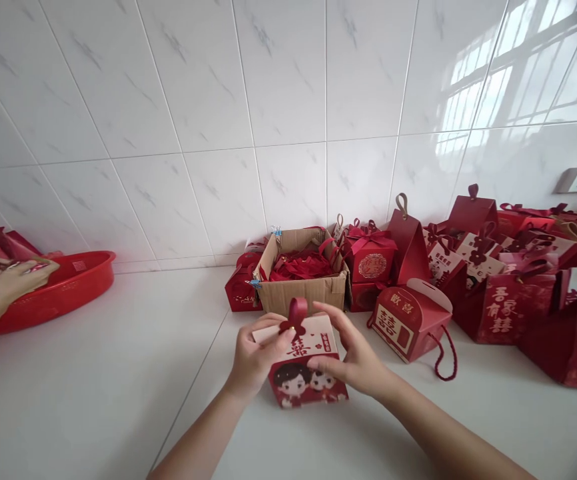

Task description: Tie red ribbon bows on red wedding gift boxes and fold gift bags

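Observation:
A red and cream gift box (296,385) with two cartoon figures on its front is held between my hands over the white counter, its base close to the surface. My left hand (252,357) pinches its top edge by a dark red flower-shaped piece, the thumb pressing there. A dark red ribbon loop (298,309) stands up from the box's top. On the other side, my right hand (361,363) grips the box's right edge, thumb on the front and fingers behind. Just beyond it is a cardboard box (308,295) full of red ribbons (301,267).
Finished-looking red gift boxes (518,300) crowd the right side. Nearer stands a rounded-top box (408,320) with a cord handle. At the left, another person's hands (23,277) hold something over a red plastic basin (83,283). A tiled wall (288,100) closes off the back.

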Motion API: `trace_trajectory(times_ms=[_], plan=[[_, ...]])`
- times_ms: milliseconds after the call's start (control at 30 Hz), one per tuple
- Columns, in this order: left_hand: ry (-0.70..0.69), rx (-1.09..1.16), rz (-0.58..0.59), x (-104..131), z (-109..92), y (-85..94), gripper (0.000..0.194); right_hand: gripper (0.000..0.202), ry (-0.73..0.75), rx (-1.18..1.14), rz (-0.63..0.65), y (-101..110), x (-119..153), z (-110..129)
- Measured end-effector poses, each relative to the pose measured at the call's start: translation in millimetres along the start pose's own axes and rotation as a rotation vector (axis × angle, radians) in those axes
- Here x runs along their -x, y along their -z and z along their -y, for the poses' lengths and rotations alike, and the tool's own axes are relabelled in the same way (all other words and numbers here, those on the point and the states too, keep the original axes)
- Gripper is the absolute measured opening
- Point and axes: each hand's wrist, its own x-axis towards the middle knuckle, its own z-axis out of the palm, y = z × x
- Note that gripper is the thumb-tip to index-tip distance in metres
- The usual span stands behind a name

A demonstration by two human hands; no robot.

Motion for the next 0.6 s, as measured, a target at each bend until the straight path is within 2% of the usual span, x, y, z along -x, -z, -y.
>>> trace_trajectory(times_ms=[133,200,267,367,467,533,600], plan=[[0.159,0.171,0.127,-3.6,8.6,3.3,0.021,0.053,-0.126,0.008,0.143,2.0,-1.1,-14.7],[0.181,0.266,0.158,-5.8,12.8,3.5,0.037,0.047,-0.123,0.063,0.117,2.3,-2.6,-17.4],[0.163,0.350,0.122,-8.1,15.5,3.2,0.051,0.044,-0.086,0.146,0.066,3.3,-5.0,-13.4],[0.119,0.374,0.056,-11.1,18.5,2.6,0.054,0.042,-0.037,0.220,-0.036,10.7,-6.1,5.9],[0.111,0.305,0.055,-11.9,23.1,1.8,0.048,0.043,0.005,0.218,-0.261,29.9,7.6,35.3],[0.140,0.238,0.073,-10.9,26.7,0.1,0.045,0.036,0.061,0.280,-0.555,49.3,28.7,54.9],[0.183,0.187,0.102,-9.3,30.0,-3.3,0.042,0.033,0.122,0.383,-0.924,72.4,56.6,70.4]])
